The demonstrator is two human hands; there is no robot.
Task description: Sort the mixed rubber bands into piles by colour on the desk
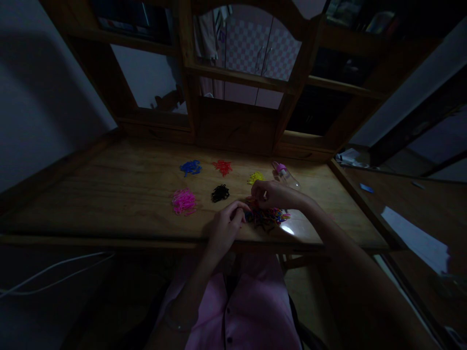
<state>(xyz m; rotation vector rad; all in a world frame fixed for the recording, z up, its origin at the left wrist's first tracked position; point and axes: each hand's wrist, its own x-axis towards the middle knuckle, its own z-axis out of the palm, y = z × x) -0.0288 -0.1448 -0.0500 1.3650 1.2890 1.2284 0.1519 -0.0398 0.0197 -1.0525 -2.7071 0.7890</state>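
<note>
A mixed pile of small, thin coloured pieces [268, 216], perhaps paper clips, lies on the wooden desk [146, 194]. My left hand [226, 224] rests at the pile's left edge, its thumb and index finger closed together. Over the pile's far side is my right hand [272, 194], fingertips pinched; anything between them is too small to make out. Sorted by colour, similar pieces form a blue pile [190, 167], a red pile [223, 167], a pink pile [184, 201], a black pile [220, 193] and a yellow pile [255, 178], the last just beyond my right hand.
A clear bottle with a pink cap [280, 167] lies behind my right forearm. The desk's wooden shelf unit [237, 121] rises along the back. To the right, white papers [416, 238] and a blue card [366, 188] lie on another surface.
</note>
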